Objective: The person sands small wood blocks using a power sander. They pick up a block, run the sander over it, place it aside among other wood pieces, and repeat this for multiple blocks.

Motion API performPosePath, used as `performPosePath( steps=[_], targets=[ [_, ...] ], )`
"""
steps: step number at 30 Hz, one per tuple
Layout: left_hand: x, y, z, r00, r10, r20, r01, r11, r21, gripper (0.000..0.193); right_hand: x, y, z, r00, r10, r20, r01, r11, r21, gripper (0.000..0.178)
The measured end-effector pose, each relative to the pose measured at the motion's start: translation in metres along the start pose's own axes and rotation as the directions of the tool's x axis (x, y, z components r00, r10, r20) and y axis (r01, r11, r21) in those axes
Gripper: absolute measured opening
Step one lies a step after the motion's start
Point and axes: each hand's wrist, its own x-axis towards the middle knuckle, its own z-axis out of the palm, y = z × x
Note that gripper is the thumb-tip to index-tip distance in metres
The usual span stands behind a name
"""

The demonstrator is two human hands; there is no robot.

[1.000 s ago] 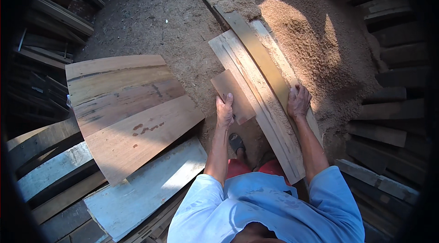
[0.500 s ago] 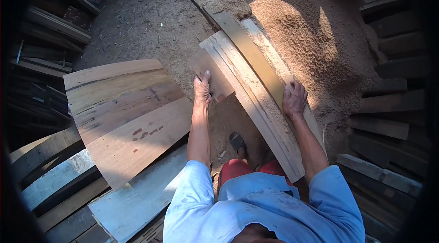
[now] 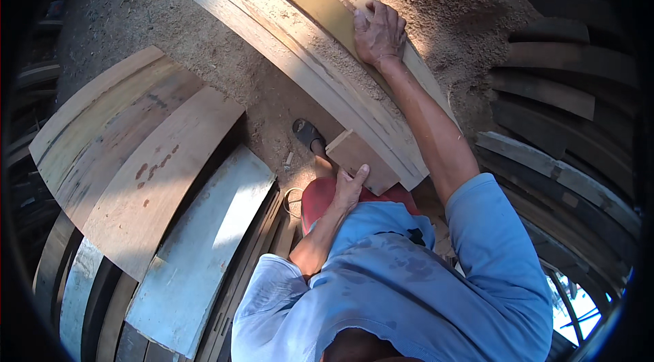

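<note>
My left hand point(image 3: 349, 188) grips a small flat wooden board point(image 3: 362, 159), with the thumb on its top face. The board lies against the near left side of a long pale wooden bench point(image 3: 293, 41) dusted with sawdust. Along this bench runs a yellow-brown strip point(image 3: 320, 9). My right hand point(image 3: 380, 33) is closed over the strip's right edge, palm down, its fingers bent on the far side. My right arm reaches forward, while the left one is bent close to my body.
Wide wooden panels point(image 3: 136, 151) and a pale blue-grey board point(image 3: 204, 239) lie at left. A sawdust heap point(image 3: 449, 14) rises beyond the bench. Stacked planks point(image 3: 565, 62) line the right side. My sandalled foot point(image 3: 310, 133) stands beside the bench.
My left hand has drawn the small board back along the bench toward my body. My right hand stays on the yellow-brown strip. The view has shifted, with the bench appearing farther up and left.
</note>
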Motion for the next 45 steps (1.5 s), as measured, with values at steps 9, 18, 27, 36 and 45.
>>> performPosePath(
  steps=[9,18,27,36,45],
  targets=[
    [-0.049,-0.157,0.006,0.98,-0.197,0.016,0.195,0.975,0.111,0.041,0.005,0.008,0.007,0.999,-0.051,0.014,0.049,0.996,0.08,0.057],
    [0.018,0.006,-0.02,0.974,0.217,-0.057,-0.211,0.972,0.101,0.05,-0.001,0.004,-0.006,0.997,0.003,0.074,-0.007,0.999,0.047,0.051],
    [0.15,0.286,-0.061,0.708,0.669,-0.225,-0.684,0.73,0.017,0.052,-0.004,0.003,-0.006,1.0,-0.017,0.018,0.016,0.999,0.035,0.048],
    [0.059,0.314,-0.107,0.564,0.725,-0.396,-0.802,0.595,-0.051,0.048,0.01,0.005,0.005,0.991,-0.129,-0.036,0.13,0.991,0.021,0.046],
    [-0.1,0.25,-0.222,0.291,0.756,-0.586,-0.697,0.587,0.412,0.066,0.017,0.027,0.021,0.972,-0.227,-0.056,0.225,0.974,-0.03,0.043]
  ],
)
